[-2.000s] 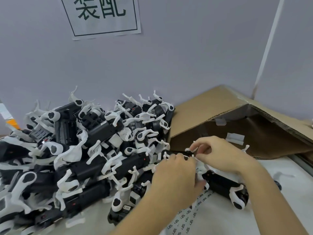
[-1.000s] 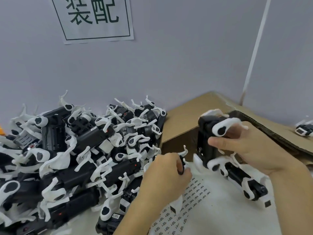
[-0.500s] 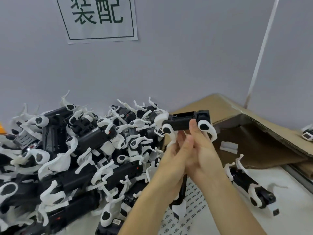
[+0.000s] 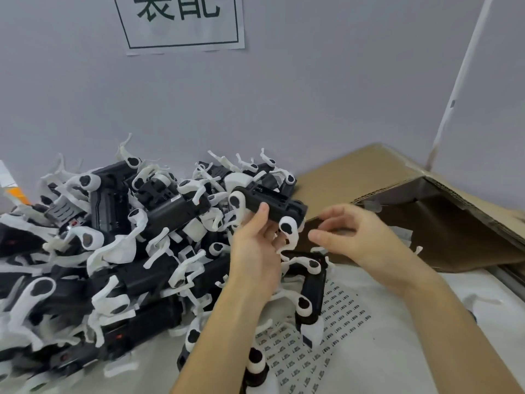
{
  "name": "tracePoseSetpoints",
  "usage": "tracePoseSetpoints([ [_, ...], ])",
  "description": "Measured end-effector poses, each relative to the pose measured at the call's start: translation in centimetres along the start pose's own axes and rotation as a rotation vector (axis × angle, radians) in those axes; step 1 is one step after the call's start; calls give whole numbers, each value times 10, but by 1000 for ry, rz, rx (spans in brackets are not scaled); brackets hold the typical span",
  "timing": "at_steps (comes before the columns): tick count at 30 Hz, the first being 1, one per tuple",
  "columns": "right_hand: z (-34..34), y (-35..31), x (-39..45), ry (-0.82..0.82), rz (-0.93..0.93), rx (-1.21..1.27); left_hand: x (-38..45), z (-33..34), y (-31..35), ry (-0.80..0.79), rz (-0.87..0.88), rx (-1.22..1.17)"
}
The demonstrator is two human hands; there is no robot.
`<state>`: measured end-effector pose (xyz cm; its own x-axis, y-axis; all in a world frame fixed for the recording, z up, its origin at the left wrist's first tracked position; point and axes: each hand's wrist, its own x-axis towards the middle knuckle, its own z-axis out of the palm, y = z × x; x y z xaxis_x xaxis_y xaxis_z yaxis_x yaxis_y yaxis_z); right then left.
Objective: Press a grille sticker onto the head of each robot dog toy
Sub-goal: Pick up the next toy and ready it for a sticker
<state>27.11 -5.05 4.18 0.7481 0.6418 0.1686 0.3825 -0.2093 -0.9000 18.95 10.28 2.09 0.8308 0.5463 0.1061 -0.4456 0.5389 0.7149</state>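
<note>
Left hand (image 4: 255, 248) grips a robot dog toy (image 4: 270, 206) raised before the toy pile (image 4: 113, 251). Right hand (image 4: 352, 237), blurred, fingers loosely curled just beside it; a pinch cannot be told. Sticker sheet (image 4: 341, 317) below.

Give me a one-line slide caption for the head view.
Left hand holds a robot dog toy above the sticker sheet; right hand alongside.

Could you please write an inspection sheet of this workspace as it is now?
Surface: white table, partly covered.
Job's things: left hand holds one toy dog raised; sticker sheet lies flat below; another dog rests on it.
Clutter: big pile of dogs at left.
Grippers: right hand beside the held dog, fingers curled; whether it pinches a sticker is unclear.
Cables: nothing seen.
Surroundings: grey wall, paper sign, open carton at right.
</note>
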Motion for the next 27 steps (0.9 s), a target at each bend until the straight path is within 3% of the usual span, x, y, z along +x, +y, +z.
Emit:
tracePoseSetpoints([
  [2,-1,-5,0,59,-66,-100,-1,-1,-4,-41,4,109],
  [6,14,-10,0,-23,-199,-273,-4,-1,-9,-114,-8,274],
  [16,31,-6,0,69,-299,-239,2,0,-10,-14,16,507],
  [19,30,-3,1,27,-272,-231,2,0,-11,-11,4,563],
  [24,15,2,1,-215,-156,-260,-1,1,-17,-71,-7,712],
  [27,5,0,2,-107,-171,-148,-2,1,-20,-171,42,869],
])
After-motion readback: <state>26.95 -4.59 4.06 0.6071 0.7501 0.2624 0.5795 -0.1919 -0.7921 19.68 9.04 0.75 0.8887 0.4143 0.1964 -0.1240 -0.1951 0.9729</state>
